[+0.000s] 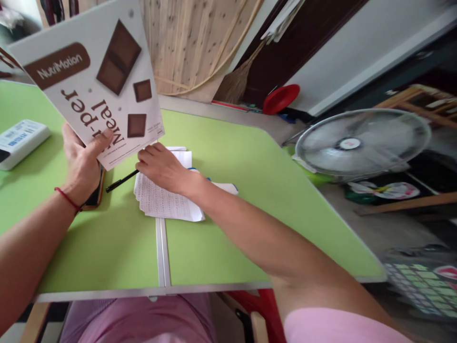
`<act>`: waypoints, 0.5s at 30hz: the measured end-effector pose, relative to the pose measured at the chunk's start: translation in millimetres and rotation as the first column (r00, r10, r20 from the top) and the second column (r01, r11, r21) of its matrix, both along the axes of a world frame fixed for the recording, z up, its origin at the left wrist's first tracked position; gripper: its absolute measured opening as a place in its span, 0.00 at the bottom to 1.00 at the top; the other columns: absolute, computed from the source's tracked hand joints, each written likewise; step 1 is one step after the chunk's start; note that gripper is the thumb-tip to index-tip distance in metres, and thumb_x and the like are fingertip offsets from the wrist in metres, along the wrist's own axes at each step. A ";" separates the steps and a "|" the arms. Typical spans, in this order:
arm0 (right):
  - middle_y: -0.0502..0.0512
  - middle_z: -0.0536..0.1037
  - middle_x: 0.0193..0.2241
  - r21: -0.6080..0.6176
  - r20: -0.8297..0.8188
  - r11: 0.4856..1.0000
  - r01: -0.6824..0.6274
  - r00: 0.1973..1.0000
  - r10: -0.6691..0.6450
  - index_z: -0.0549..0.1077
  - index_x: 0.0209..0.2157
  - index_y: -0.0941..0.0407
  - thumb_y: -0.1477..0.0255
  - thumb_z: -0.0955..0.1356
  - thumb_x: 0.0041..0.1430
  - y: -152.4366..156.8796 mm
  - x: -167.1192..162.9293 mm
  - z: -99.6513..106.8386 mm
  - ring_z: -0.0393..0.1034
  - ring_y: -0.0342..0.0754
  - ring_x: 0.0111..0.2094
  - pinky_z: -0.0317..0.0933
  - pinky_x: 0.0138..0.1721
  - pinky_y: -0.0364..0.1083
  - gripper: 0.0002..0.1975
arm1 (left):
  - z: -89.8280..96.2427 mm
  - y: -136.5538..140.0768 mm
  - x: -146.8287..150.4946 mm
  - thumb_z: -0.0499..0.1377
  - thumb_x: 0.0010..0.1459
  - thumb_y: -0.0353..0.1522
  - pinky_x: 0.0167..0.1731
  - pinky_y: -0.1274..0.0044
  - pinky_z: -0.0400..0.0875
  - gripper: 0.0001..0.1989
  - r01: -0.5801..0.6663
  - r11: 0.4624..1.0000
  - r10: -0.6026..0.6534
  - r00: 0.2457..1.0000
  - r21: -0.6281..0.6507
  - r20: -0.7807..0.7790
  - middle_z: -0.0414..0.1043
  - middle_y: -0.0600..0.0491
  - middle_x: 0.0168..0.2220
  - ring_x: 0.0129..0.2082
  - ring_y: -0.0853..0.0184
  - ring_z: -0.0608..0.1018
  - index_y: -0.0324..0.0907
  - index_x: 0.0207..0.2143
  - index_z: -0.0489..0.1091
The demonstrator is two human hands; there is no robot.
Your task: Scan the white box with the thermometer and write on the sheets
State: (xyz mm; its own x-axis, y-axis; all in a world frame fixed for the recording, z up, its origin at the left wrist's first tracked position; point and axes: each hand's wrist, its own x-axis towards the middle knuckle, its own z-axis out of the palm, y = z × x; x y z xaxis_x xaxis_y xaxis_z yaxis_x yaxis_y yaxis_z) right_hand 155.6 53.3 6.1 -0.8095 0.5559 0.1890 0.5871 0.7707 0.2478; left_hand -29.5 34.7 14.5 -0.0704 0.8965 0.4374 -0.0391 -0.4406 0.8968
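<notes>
The box (pixel 93 90) is tilting in the upper left of the frame, the left hand (pixel 83 159) pinching its lower edge — thumb in front — and the right hand (pixel 162 165) curling at its bottom corner, over the papers (pixel 167 202); whether it is gripping the pen (pixel 121 182), I cannot tell. The lifting is looking done, but no opening is showing, so any contents are lying hidden.

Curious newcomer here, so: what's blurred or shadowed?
In the head view, the round, grey wire-guarded fan looks smeared, while the white package with brown squares shows readable large lettering; same view, soft shadow darkens the light-green tabletop beside the left forearm.
</notes>
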 end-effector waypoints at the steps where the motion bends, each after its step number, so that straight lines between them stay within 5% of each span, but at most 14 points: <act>1: 0.61 0.75 0.35 0.004 -0.033 1.000 0.004 0.999 -0.004 0.73 0.32 0.58 0.83 0.56 0.64 -8.5 12.6 3.3 0.65 0.52 0.38 0.56 0.40 0.52 0.17 | -0.1 -0.8 2.3 0.65 0.50 0.42 0.55 0.68 0.63 0.26 -0.038 0.998 0.035 0.996 0.040 0.078 0.67 0.58 0.49 0.54 0.63 0.67 0.47 0.45 0.53; 5: 0.56 0.75 0.29 -0.012 -0.320 0.988 0.152 0.936 -0.148 0.72 0.29 0.55 0.75 0.62 0.61 -52.2 70.3 12.4 0.68 0.50 0.31 0.61 0.32 0.50 0.09 | -3.3 -5.6 11.7 0.68 0.48 0.34 0.50 0.66 0.69 0.25 0.055 0.998 -0.061 0.969 0.032 0.238 0.71 0.57 0.45 0.49 0.62 0.73 0.46 0.42 0.57; 8: 0.52 0.75 0.24 -0.201 -0.696 0.947 0.252 0.644 -0.319 0.69 0.28 0.52 0.70 0.66 0.57 -85.4 97.2 10.1 0.70 0.47 0.26 0.65 0.29 0.48 0.04 | -8.0 -11.5 18.0 0.70 0.45 0.33 0.49 0.63 0.70 0.28 0.174 0.983 -0.160 0.968 -0.055 0.193 0.72 0.53 0.46 0.48 0.58 0.74 0.44 0.44 0.58; 11: 0.51 0.77 0.24 -0.454 -0.844 0.890 0.036 0.303 -0.442 0.71 0.33 0.53 0.68 0.66 0.58 -110.2 102.6 2.5 0.74 0.49 0.27 0.70 0.33 0.50 0.04 | -13.1 -17.3 24.0 0.72 0.42 0.35 0.49 0.61 0.71 0.32 0.208 0.970 -0.201 0.977 -0.126 0.064 0.72 0.49 0.49 0.50 0.53 0.74 0.43 0.46 0.60; 15: 0.52 0.80 0.30 -0.555 -0.832 0.776 -0.301 0.193 -0.521 0.73 0.39 0.55 0.70 0.64 0.58 -121.1 97.1 -10.1 0.77 0.49 0.35 0.71 0.40 0.52 0.09 | -17.1 -21.4 25.9 0.71 0.43 0.34 0.50 0.60 0.70 0.35 0.285 0.941 -0.298 0.954 -0.180 -0.046 0.69 0.49 0.53 0.54 0.51 0.72 0.45 0.51 0.59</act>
State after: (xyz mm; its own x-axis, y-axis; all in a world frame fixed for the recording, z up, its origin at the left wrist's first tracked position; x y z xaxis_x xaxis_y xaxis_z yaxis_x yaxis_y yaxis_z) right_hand 252.7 -67.9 -4.0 -0.1467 0.9200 0.3635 0.1127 0.3806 -0.9178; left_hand -3.7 13.3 -2.7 0.2308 0.9342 0.2721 -0.0765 -0.2613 0.9622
